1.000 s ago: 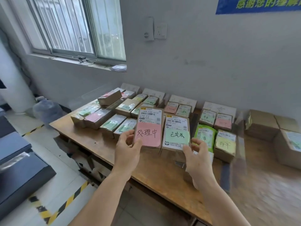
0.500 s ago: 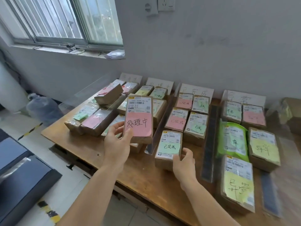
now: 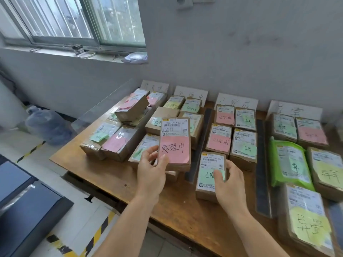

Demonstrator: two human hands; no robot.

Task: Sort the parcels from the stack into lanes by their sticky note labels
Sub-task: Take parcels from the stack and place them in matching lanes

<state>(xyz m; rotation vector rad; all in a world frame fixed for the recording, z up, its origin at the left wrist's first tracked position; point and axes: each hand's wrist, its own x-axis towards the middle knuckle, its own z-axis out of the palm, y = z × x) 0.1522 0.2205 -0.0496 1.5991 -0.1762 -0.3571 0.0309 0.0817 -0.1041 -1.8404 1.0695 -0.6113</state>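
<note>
1. Holding a brown parcel (image 3: 175,143) up above the desk (image 3: 115,175), the left hand (image 3: 151,173) is gripping its lower left corner, thumb curled over the pink sticky note (image 3: 174,149) that is reading 处理中.
2. Resting on the desk just to the right, a second parcel (image 3: 210,175) is lying flat at the near end of its lane; the right hand (image 3: 229,184) is clasping its right side, thumb pressing on the green note (image 3: 207,176).
3. Sitting between these two lanes, a dark divider strip (image 3: 199,143) is running toward the wall.
4. Lying beyond, further parcels with pink and green notes are filling that lane (image 3: 233,134), under a white sign (image 3: 235,102).
5. Leaning at the far left, an unsorted stack (image 3: 118,134) is crowding the desk corner.
6. Lying to the far right, a green pouch (image 3: 289,164) and yellow-noted parcels (image 3: 308,221) are occupying the last lane.
</note>
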